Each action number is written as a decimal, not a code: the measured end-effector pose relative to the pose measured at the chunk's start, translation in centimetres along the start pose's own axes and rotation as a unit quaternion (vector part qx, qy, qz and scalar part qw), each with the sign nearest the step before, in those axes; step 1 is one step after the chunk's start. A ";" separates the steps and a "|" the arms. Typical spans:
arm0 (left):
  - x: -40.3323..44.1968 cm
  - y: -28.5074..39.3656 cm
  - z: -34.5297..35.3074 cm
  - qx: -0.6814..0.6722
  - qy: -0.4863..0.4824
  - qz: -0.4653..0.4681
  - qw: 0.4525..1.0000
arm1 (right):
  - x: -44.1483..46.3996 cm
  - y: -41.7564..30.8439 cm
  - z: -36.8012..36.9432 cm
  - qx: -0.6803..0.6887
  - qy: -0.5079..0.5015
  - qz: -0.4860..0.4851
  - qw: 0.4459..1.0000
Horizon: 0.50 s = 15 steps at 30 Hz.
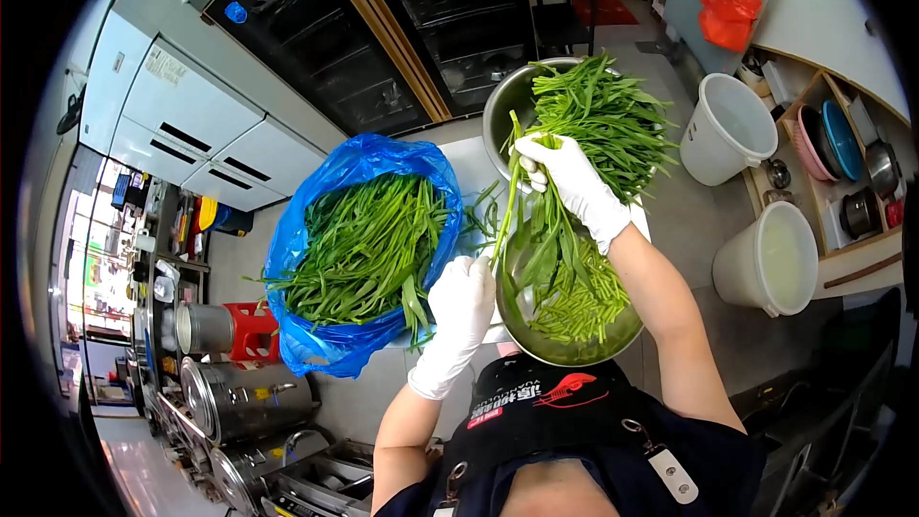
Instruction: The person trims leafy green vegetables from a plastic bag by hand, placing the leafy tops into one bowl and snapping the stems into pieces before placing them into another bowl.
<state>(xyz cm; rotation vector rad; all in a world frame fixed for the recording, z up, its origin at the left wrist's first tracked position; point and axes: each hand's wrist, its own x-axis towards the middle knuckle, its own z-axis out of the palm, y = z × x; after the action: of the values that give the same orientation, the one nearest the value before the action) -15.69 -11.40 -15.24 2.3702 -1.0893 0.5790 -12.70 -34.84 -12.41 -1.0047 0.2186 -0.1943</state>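
Note:
My right hand (565, 175), in a white glove, is closed round a few stalks of water spinach (550, 225), long green stems with narrow leaves hanging over a bowl. My left hand (463, 304), also gloved, is closed by the lower end of a stem (502, 222) that runs up to the right hand. The metal bowl (536, 352) beneath holds short cut stem pieces (584, 311). Behind it a second metal bowl (504, 113) is heaped with leafy tops (608, 124). On the left, a blue plastic bag (349, 349) is full of whole stalks (369, 249).
A few loose stalks (483, 215) lie on the table between bag and bowls. Two white buckets (713, 148) stand on the floor to the right, beside a shelf with basins (842, 139). Large metal pots (225, 397) and a red stool (251, 330) are at left.

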 end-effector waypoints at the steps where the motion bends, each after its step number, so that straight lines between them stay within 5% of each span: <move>1: 0.2 0.2 0.1 0.002 0.017 0.007 1.000 | 0.3 0.3 -0.5 0.010 0.001 0.004 1.000; 8: -1.0 0.6 2.4 0.012 0.068 0.043 0.997 | 0.9 0.2 -1.9 0.053 0.075 -0.012 0.996; 15: -2.2 0.1 2.9 0.000 -0.012 0.054 0.998 | 0.2 -1.0 -1.3 -0.083 -0.020 0.006 0.996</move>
<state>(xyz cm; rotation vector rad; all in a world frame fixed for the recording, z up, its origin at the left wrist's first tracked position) -16.56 -11.78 -18.80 2.3351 -1.2344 0.5895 -12.91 -36.53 -12.26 -1.1707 0.2056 -0.1464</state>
